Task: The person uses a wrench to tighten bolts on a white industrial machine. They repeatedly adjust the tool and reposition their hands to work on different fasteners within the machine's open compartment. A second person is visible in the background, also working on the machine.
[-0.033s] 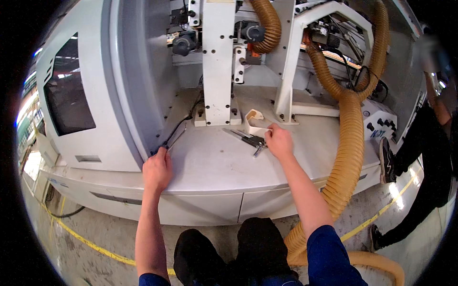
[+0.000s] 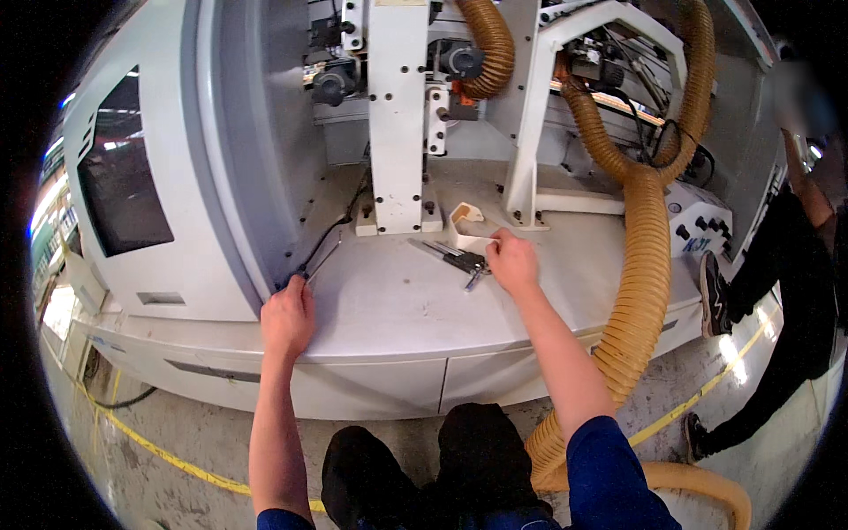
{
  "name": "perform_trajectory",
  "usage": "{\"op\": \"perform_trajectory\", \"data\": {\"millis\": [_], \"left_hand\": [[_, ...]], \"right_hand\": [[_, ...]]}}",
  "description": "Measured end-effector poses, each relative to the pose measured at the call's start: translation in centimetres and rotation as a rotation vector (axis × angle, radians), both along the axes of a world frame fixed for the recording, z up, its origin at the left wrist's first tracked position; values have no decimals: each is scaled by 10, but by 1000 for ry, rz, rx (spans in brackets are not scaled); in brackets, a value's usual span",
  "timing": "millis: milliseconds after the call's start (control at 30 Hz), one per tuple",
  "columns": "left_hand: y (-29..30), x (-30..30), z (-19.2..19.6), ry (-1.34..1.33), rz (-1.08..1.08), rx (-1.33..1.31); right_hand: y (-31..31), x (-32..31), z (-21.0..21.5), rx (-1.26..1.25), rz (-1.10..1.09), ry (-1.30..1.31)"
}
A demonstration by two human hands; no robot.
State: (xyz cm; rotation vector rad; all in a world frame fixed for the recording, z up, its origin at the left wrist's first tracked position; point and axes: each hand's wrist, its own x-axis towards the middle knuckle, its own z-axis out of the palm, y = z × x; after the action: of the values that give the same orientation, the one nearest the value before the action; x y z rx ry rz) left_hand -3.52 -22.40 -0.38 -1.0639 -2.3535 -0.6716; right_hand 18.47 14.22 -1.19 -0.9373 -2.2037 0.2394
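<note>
My left hand (image 2: 287, 316) is closed at the foot of the grey door frame. A thin bent metal rod, like a hex key (image 2: 325, 258), sticks up from its fingers alongside a dark cable (image 2: 355, 196). My right hand (image 2: 512, 261) is closed too, fingertips bunched at the near edge of a white angular cover (image 2: 460, 226). Whatever those fingertips pinch is hidden. Just left of that hand, a black-holdered hex key set (image 2: 461, 258) lies on the metal machine bed (image 2: 380, 309).
A white post (image 2: 396, 124) rises behind the bed. To the right hangs a thick tan ribbed hose (image 2: 647, 265), running down to the floor. At far right a person in dark trousers (image 2: 768, 283) stands near the machine. The grey door (image 2: 190, 230) borders the left side.
</note>
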Motion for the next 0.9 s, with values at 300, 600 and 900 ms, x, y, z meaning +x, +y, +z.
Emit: {"op": "perform_trajectory", "data": {"millis": [300,600,900], "left_hand": [[0,-7,-8,-85,44,-2],[20,-21,-22,10,-83,125],[7,-57,-56,-182,-53,425]], "right_hand": [[-3,-9,-6,-98,1,66],[10,5,-2,-2,-37,-4],[-11,3,3,17,-6,-12]]}}
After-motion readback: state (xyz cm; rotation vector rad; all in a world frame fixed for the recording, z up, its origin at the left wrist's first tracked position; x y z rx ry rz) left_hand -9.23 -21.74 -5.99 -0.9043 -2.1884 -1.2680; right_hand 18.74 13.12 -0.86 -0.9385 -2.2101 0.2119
